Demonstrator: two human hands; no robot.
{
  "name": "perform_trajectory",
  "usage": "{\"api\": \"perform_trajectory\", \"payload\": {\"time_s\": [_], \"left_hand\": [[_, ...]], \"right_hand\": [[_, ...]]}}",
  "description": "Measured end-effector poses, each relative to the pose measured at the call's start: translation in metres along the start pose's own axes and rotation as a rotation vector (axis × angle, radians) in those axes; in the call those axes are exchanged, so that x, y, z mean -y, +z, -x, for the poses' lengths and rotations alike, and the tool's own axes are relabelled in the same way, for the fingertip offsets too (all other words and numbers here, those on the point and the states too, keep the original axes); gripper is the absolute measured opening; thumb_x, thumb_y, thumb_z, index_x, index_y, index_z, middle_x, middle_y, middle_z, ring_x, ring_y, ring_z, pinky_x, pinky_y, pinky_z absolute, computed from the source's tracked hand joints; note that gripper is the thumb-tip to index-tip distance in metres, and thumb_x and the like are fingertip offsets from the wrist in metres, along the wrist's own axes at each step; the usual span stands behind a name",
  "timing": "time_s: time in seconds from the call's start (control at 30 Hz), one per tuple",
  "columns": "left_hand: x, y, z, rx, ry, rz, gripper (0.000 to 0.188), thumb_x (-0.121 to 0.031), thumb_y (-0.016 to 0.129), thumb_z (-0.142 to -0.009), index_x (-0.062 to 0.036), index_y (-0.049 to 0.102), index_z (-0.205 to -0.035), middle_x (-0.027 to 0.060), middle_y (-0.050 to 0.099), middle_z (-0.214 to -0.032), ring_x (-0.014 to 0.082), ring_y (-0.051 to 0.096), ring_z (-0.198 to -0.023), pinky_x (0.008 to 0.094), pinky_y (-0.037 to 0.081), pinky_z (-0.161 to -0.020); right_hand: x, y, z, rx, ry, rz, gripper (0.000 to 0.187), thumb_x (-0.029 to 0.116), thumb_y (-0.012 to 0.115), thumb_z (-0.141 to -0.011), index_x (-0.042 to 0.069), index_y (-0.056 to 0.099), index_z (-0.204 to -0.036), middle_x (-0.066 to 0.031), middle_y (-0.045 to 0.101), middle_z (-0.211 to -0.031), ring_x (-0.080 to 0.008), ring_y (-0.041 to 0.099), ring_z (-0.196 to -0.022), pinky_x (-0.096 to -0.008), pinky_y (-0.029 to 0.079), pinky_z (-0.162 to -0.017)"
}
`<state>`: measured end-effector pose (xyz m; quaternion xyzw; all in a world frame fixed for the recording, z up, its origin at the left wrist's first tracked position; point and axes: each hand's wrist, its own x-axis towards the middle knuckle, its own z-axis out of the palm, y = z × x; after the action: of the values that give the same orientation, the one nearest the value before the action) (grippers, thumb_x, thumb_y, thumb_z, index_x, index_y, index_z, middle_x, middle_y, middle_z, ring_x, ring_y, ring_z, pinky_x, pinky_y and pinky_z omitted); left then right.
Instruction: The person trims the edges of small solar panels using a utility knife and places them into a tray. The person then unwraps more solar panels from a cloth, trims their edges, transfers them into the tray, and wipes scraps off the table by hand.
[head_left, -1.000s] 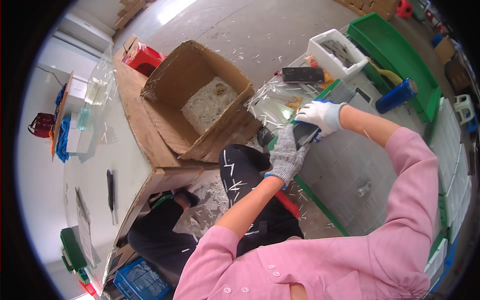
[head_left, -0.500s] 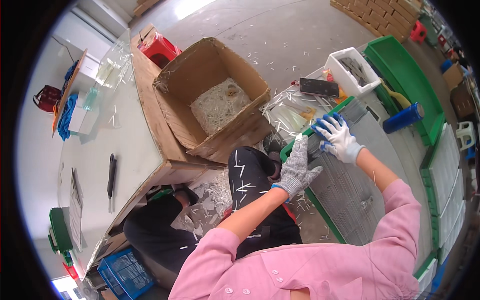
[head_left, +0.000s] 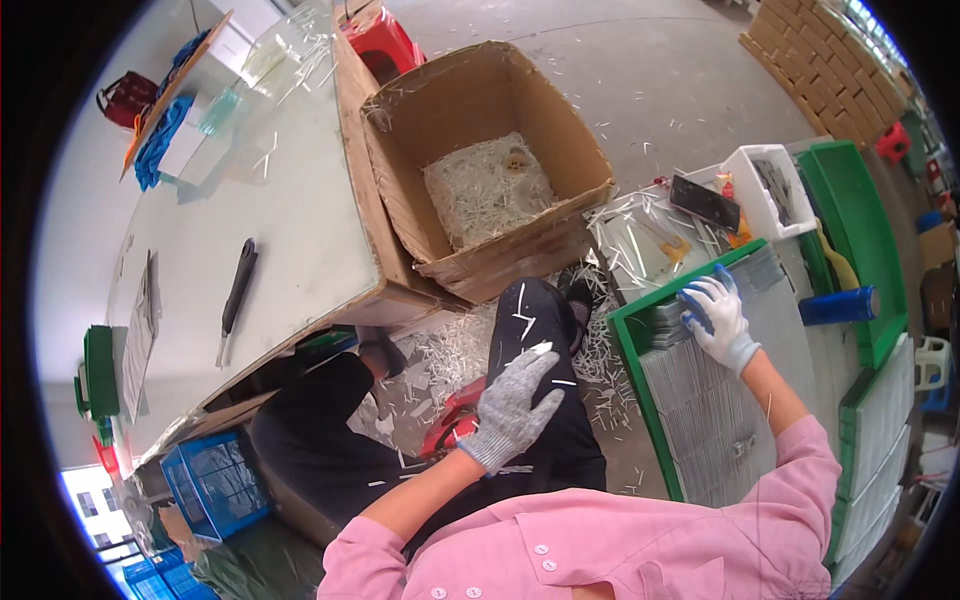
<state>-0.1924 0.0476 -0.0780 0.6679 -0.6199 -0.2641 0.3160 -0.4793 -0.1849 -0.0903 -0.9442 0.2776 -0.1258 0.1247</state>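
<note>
Grey-gloved, spread and holding nothing visible, my left hand (head_left: 512,405) had withdrawn from the green crate (head_left: 643,405) to above my thigh (head_left: 528,315), leaving my white-gloved right hand (head_left: 722,322), loosely spread, alone over the thin panes (head_left: 705,420) stacked inside.

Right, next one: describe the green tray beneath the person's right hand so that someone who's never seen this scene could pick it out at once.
Find the large open cardboard box, then look to its lower right. There lies a long green tray packed with thin greyish sheets. Unlike the other green trays farther right, it has the gloved right hand over it.
</note>
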Motion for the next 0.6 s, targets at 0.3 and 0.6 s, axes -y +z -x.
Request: {"api": "perform_trajectory", "payload": {"time_s": [0.3, 0.6], "left_hand": [[0.027, -0.033, 0.032, -0.080, -0.149, 0.041, 0.043, -0.016, 0.067, -0.084, -0.0044, 0.057, -0.125, 0.0182, 0.058, -0.124, 0.0317, 0.054, -0.118, 0.0398, 0.041, -0.102], [0.030, -0.062, 0.073, -0.055, -0.145, 0.053, 0.039, -0.019, 0.059, -0.088, -0.0020, 0.058, -0.122, 0.0179, 0.058, -0.126, 0.0334, 0.053, -0.120, 0.0384, 0.041, -0.103]], "right_hand": [[0.011, -0.001, -0.012, 0.018, 0.085, 0.032, 0.044, 0.017, 0.060, -0.077, 0.003, 0.057, -0.119, -0.0188, 0.057, -0.115, -0.0367, 0.050, -0.115, -0.0511, 0.025, -0.111], [0.033, 0.011, 0.009, -0.138, 0.057, 0.119, 0.047, 0.026, 0.048, -0.091, 0.001, 0.049, -0.130, -0.0196, 0.051, -0.129, -0.0409, 0.041, -0.125, -0.0494, 0.027, -0.109]]}}
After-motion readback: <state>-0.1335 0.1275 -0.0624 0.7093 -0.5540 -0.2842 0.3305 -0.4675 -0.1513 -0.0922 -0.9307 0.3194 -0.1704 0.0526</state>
